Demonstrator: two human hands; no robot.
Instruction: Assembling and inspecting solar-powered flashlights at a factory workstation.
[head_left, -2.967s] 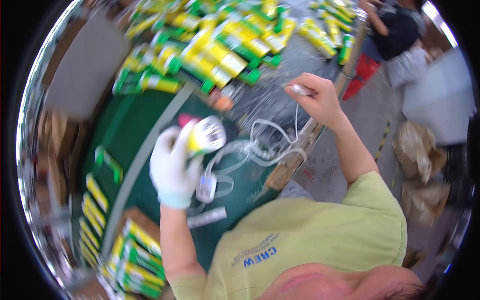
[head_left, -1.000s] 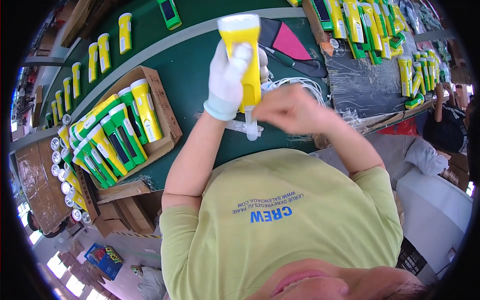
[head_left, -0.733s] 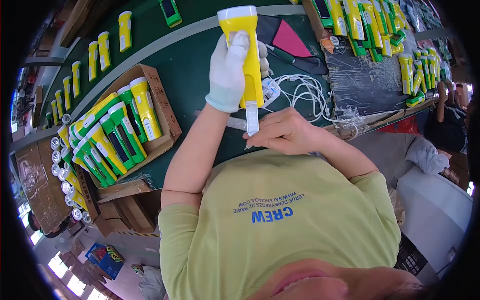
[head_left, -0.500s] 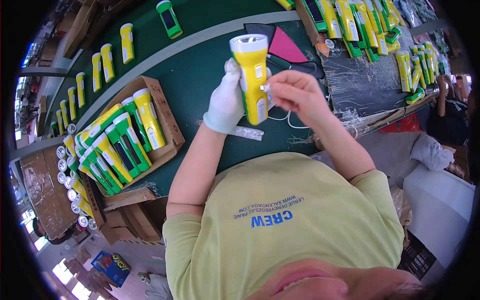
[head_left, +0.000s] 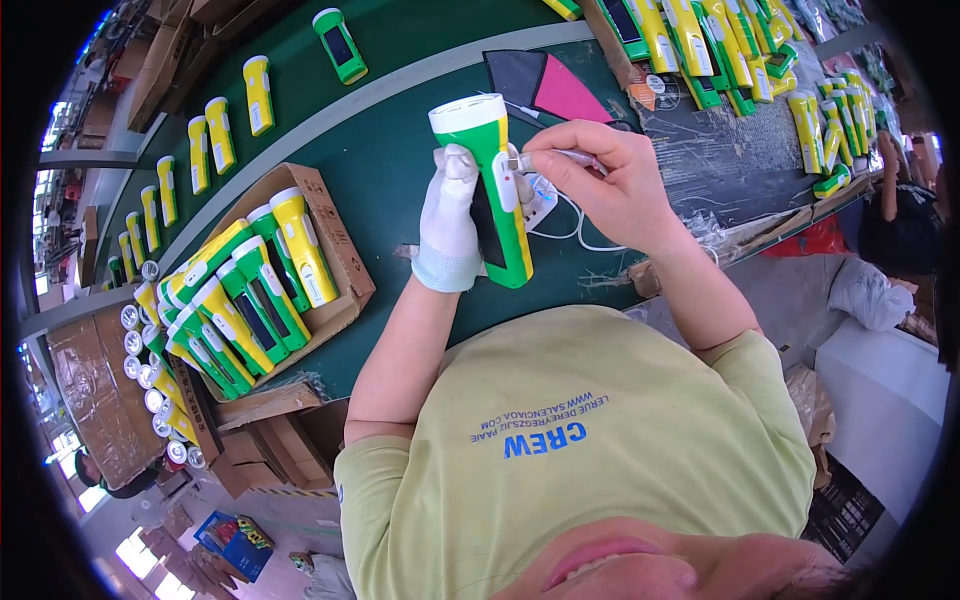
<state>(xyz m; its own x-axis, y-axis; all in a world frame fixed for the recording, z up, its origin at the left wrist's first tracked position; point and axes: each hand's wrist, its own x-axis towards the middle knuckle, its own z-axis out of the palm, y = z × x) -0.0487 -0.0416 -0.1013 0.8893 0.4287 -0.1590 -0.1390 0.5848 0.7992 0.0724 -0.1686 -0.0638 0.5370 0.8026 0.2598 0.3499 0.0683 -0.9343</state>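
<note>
The green table [head_left: 400, 170] is carrying a cardboard box [head_left: 335, 300] full of yellow and green flashlights. Above the table, the gloved left hand [head_left: 447, 225] is gripping a green and yellow flashlight [head_left: 490, 190]. Its long side is running from the white lens end, far from the person, down to the tail end near the chest. The bare right hand [head_left: 600, 180] is sitting just to the right of it, closer to the middle, pinching a small white plug [head_left: 520, 162] that is touching the flashlight's side. A white cord [head_left: 575, 235] is hanging below.
</note>
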